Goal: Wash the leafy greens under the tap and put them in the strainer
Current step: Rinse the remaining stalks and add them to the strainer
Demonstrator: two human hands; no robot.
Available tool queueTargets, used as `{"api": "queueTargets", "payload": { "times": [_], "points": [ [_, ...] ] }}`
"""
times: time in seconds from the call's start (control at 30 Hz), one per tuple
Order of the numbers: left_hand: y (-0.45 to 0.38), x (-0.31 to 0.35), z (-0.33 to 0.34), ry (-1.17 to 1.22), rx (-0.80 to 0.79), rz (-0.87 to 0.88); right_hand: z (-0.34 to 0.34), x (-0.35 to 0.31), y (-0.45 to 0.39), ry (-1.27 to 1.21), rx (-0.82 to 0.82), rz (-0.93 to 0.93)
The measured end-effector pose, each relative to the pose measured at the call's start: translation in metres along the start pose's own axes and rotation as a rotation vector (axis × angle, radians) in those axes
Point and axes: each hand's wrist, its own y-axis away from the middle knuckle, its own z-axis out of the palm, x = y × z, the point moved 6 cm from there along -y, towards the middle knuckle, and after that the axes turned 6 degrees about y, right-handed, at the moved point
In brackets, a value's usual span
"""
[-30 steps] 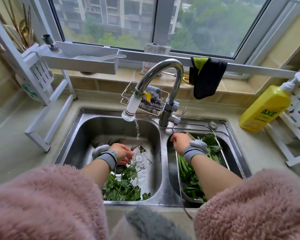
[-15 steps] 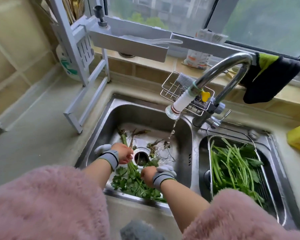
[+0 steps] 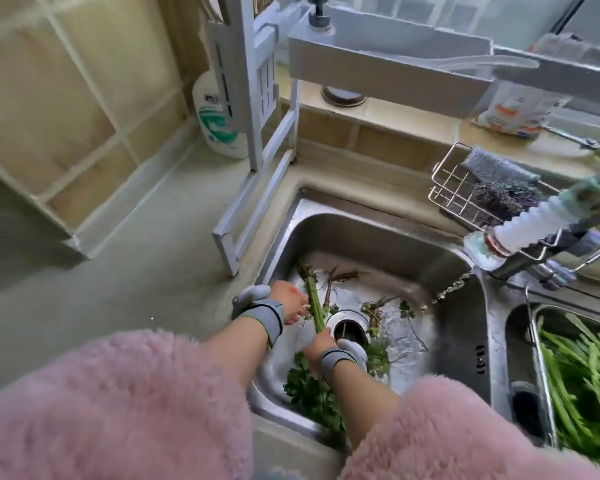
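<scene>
A bunch of leafy greens [image 3: 313,389] lies in the left sink basin [image 3: 371,237], stems pointing away from me, leaves at the near wall. My left hand [image 3: 288,301] touches the stems [image 3: 314,299] from the left, fingers curled at them. My right hand [image 3: 321,346] grips the same stems lower down, beside the drain [image 3: 350,330]. Water runs from the tap nozzle [image 3: 520,233] at the right, landing right of my hands. The wire strainer [image 3: 542,362] in the right basin holds washed greens [image 3: 589,386].
Loose roots and sprigs [image 3: 378,308] lie on the basin floor. A wire sponge rack [image 3: 465,188] hangs behind the sink. A white shelf frame [image 3: 257,161] and a white bottle [image 3: 219,123] stand on the counter at the left.
My right hand left the strainer, crossed to the left basin and took hold of the stems. My view swung left. My left hand stayed at the greens.
</scene>
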Motion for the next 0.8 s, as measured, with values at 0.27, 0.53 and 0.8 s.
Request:
{"api": "queueTargets", "payload": {
  "times": [0.27, 0.53, 0.8],
  "points": [
    [-0.007, -0.011, -0.007, 0.025, 0.037, -0.003, 0.008, -0.002, -0.011, 0.033, -0.066, -0.094],
    [0.002, -0.011, 0.002, 0.024, 0.022, -0.011, -0.011, 0.009, 0.002, 0.002, -0.016, -0.058],
    [0.032, 0.004, 0.007, -0.088, 0.095, 0.029, -0.069, 0.017, 0.075, -0.155, 0.021, -0.282]
  ]
}}
